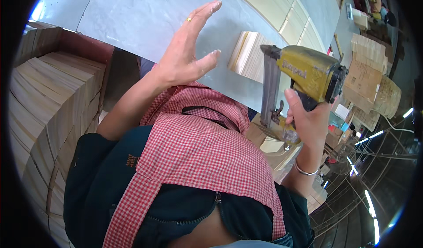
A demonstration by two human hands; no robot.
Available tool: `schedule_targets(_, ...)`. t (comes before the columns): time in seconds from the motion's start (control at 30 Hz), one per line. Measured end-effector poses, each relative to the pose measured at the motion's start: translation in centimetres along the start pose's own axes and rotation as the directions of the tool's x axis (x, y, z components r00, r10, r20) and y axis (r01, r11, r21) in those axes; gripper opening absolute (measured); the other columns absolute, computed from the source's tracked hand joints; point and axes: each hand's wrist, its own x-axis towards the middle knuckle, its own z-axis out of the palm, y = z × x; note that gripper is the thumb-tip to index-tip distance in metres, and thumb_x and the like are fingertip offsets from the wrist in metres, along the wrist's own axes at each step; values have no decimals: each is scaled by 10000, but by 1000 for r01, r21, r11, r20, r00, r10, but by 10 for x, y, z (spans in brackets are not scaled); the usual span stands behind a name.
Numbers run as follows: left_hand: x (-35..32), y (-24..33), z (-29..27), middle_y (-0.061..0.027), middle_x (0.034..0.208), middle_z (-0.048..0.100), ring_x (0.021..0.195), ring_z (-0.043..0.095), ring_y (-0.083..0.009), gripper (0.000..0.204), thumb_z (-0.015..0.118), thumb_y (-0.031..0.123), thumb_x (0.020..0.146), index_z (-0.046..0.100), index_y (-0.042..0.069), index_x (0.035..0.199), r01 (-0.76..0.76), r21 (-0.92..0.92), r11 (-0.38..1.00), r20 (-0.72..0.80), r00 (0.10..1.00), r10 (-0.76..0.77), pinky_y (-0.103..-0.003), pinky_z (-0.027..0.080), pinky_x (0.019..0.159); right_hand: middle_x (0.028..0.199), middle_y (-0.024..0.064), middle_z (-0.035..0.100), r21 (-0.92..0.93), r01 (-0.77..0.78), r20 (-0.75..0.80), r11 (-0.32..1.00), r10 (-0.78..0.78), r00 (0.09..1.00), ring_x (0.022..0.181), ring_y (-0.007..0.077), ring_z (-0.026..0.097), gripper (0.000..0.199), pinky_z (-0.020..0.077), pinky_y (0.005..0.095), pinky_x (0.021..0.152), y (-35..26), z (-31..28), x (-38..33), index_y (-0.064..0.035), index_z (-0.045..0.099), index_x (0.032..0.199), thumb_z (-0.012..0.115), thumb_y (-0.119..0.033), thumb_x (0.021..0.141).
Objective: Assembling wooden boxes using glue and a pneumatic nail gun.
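My right hand (310, 116) is wrapped round the grip of a yellow and black pneumatic nail gun (304, 69), raised beside the table's near edge. The gun's dark nose points toward the far left and its magazine runs down toward me. Over the grey tabletop (132, 17), my left hand (187, 50) is held open with nothing in it, thumb apart from the fingers. White residue marks its fingertips. Between the hands a small stack of thin wooden pieces (249, 56) rests on the table, partly behind the nail gun.
Pale wooden panels (269, 1) lie along the table's far side. Tall stacks of wooden boards (48, 98) stand at my left. Cardboard boxes (363, 76) are piled at the right. Part of another person (387, 17) shows at the far right.
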Motion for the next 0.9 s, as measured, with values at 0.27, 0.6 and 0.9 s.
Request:
schedule_targets(0.27,0,-1,-3,-208,1566,382,1437,387,-359,856,644,55,745,343,32,1546,23,9,1000,5,1000,-23,-476,332,1188,666,35,634,-25,21,-7,999,-21,1000,424,105,530,269,410,225,392,-1,-4,23,33,663,1024,786,-144,863)
schedule_targets(0.6,2,-3,-8,-200,1536,425,1417,409,-368,837,652,61,747,370,34,1534,29,8,1000,3,1000,-29,-472,337,1183,662,36,633,26,45,25,999,-46,999,414,109,526,283,410,221,384,2,-5,28,39,661,1021,792,-153,860)
schedule_targets(0.9,20,19,11,-174,1463,505,1337,483,-344,561,717,148,775,530,48,1295,-18,158,987,51,999,10,-475,397,1117,645,33,623,116,100,-140,988,-83,987,415,103,506,274,412,221,401,17,-31,25,39,662,979,791,-171,861)
